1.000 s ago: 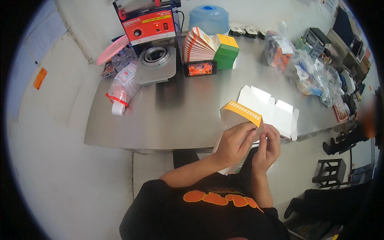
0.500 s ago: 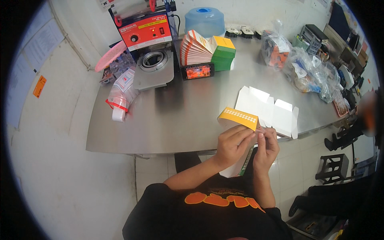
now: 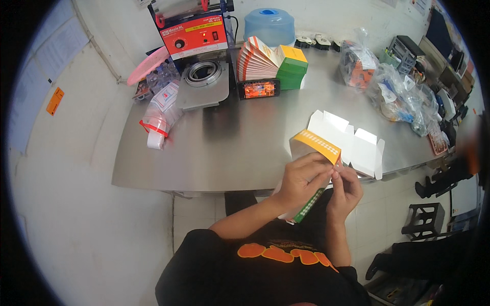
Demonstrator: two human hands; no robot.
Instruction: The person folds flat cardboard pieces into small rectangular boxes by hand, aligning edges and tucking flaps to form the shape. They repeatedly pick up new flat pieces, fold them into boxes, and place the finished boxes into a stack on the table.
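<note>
The left hand (image 3: 304, 183), fingertips closed on the far right corner, reaches across the box (image 3: 317, 144), whose long axis seems to run outward over the table's (image 3: 204, 158) front edge, while the right hand (image 3: 345, 193) pinches that corner from the right.

From my station I see a black shirt (image 3: 219, 280) with short sleeves (image 3: 190, 251), bulbous orange shapes (image 3: 278, 254) edged in yellow across it, finer dim print (image 3: 291, 244) above; the forearms (image 3: 246, 218) and fingers (image 3: 353, 179) are bare.
</note>
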